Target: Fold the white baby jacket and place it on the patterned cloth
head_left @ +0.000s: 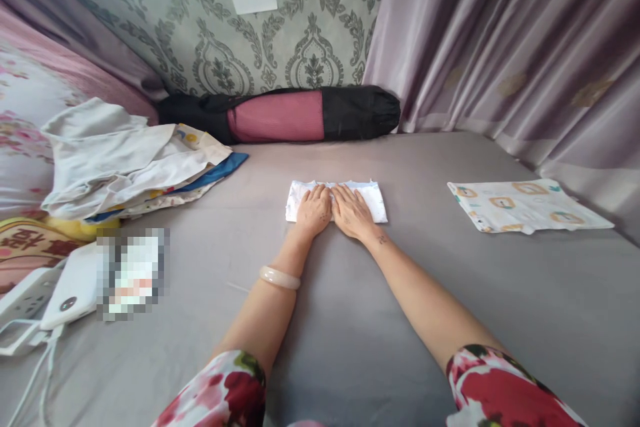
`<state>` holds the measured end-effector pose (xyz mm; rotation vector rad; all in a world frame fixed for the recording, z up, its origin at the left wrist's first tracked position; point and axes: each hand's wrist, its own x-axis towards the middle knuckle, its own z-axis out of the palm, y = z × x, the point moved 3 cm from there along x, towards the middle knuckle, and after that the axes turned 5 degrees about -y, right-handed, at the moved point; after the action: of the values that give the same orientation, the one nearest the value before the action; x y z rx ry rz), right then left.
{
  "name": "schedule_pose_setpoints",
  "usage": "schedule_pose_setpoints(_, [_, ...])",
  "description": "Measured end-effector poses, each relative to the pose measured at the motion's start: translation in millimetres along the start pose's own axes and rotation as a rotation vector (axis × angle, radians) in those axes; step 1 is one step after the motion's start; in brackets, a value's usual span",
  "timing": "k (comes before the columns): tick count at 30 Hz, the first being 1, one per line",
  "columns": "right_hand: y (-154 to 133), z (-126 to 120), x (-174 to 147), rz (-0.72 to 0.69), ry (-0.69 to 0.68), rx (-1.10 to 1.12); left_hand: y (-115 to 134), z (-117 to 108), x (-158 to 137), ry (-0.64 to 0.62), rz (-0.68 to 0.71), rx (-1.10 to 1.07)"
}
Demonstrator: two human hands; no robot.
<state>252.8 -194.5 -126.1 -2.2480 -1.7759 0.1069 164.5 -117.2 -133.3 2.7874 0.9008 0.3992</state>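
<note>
A small white folded cloth [371, 200] with a faint print lies flat on the grey bed sheet [400, 333], straight ahead of me. On its left half rests my left hand [315, 208], palm down with the fingers stretched forward. My right hand [351, 211] lies flat beside it, near the cloth's middle, and the two hands touch or almost touch. Both are open and press on the cloth without gripping it. Their palms hide part of its surface. A pale bangle [280, 277] circles my left forearm.
Another folded cloth [530, 205] with orange figures lies at the right. A pile of loose cloths [125, 153] sits at the left. Nearer me are a white power bank [77, 283] with cables and a power strip [27, 297]. A black and pink rolled bag [280, 115] lies along the wall.
</note>
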Motion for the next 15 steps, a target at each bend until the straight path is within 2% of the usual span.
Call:
schedule_pose_setpoints(3, [0.6, 1.1, -0.1, -0.002, 0.000, -0.010, -1.4, -1.2, 1.7, 0.036, 0.003, -0.090])
schedule_pose_setpoints(6, [0.9, -1.4, -0.2, 0.006, -0.017, -0.011, -7.3, -5.5, 6.0, 0.116, -0.012, -0.317])
schedule_pose_setpoints(11, [-6.5, -10.7, 4.4, 0.055, -0.087, 0.015, -34.5, -19.1, 8.6, 0.445, -0.223, -0.800])
schedule_pose_setpoints(15, [-25.1, -11.5, 13.2, 0.069, -0.042, 0.001, -54.6, -27.0, 3.4, 0.622, -0.347, -1.098])
